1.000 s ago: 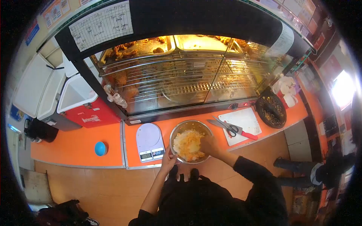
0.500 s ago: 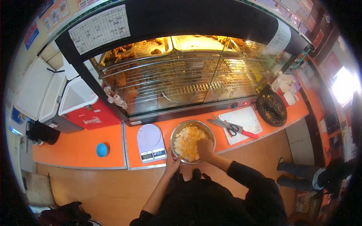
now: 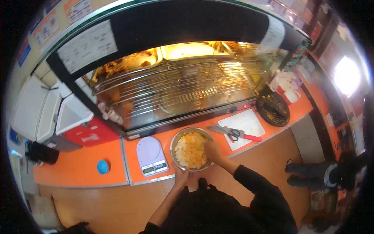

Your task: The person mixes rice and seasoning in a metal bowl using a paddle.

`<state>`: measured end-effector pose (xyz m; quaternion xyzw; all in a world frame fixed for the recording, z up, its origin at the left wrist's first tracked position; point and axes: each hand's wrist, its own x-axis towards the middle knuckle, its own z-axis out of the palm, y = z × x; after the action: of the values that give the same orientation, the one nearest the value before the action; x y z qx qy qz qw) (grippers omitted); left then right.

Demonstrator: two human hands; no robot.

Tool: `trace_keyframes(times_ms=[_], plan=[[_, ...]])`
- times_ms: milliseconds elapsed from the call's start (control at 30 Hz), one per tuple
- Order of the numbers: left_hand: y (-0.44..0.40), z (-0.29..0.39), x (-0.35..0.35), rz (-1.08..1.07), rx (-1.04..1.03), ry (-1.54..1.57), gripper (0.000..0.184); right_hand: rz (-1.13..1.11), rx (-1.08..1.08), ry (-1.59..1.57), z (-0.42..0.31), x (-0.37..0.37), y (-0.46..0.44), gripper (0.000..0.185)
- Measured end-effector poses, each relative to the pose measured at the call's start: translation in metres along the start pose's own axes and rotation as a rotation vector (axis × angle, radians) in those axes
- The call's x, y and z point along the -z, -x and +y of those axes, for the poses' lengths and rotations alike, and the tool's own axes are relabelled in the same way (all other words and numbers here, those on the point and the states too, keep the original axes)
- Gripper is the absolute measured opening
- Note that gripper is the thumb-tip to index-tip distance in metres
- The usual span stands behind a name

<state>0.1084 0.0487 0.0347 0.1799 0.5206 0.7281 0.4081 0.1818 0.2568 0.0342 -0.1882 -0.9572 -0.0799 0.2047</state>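
Note:
A round metal bowl [image 3: 174, 137] stands at the front edge of the orange counter. It is filled with rice [image 3: 187, 151], white in places and coloured yellow-orange in others. My left hand [image 3: 181, 174] grips the bowl's near left rim. Over the right part of the bowl, my right hand [image 3: 212, 151] is closed at the rice; its fingertips are hidden, and whatever it may hold cannot be made out. Just left of the bowl lies a kitchen scale [image 3: 150, 154] with a pale lilac platform.
Right of the bowl, black-handled scissors [image 3: 233, 135] and a red-handled knife [image 3: 249, 136] lie on a white cutting board [image 3: 249, 123]. Beyond is a dark round dish [image 3: 272, 109]. A glass food warmer [image 3: 187, 85] rises behind. A blue cup [image 3: 103, 167] sits left. Another person's legs [image 3: 307, 175] show right.
The whole view has shifted and tilted slightly, with the counter items sitting a little further left. My right hand stays at the rice and my left hand keeps holding the rim.

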Motion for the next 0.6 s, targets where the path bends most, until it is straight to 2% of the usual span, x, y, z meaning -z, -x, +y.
trace_keyframes(times_ms=[67, 133, 233, 267, 333, 400, 433, 500, 533, 600], plan=[[-0.014, -0.041, 0.038, -0.011, -0.065, -0.300, 0.073, -0.416, 0.044, -0.143, 0.007, -0.008, -0.015, 0.011], [-0.016, -0.023, 0.037, -0.038, -0.046, -0.234, 0.069, -0.525, 0.197, -0.145, 0.008, -0.004, -0.022, 0.013], [-0.003, 0.027, 0.013, -0.060, 0.119, 0.002, 0.063, -0.503, 0.192, -0.251, -0.004, 0.056, -0.019, 0.017], [-0.001, 0.036, 0.008, -0.052, 0.173, 0.035, 0.068, -0.502, 0.176, -0.247, -0.003, 0.061, -0.011, 0.017], [0.002, 0.049, 0.001, -0.056, 0.188, -0.005, 0.068, -0.354, 0.249, -0.261, -0.003, 0.065, 0.012, 0.022], [0.000, 0.053, -0.002, -0.041, 0.200, -0.043, 0.067, -0.356, 0.289, -0.224, 0.003, 0.057, 0.029, 0.024], [-0.001, 0.052, -0.002, -0.053, 0.196, -0.035, 0.067, -0.285, 0.314, -0.178, 0.007, 0.063, 0.027, 0.027], [-0.004, 0.028, 0.017, -0.054, 0.262, 0.017, 0.066, -0.377, 0.268, -0.137, 0.016, 0.081, 0.018, 0.030], [-0.007, 0.018, 0.025, -0.021, 0.262, 0.015, 0.066, -0.539, 0.200, -0.139, 0.020, 0.111, -0.004, 0.029], [-0.013, 0.015, 0.032, -0.117, 0.290, -0.010, 0.070, -0.633, -0.022, -0.382, 0.034, 0.113, -0.026, 0.028]])
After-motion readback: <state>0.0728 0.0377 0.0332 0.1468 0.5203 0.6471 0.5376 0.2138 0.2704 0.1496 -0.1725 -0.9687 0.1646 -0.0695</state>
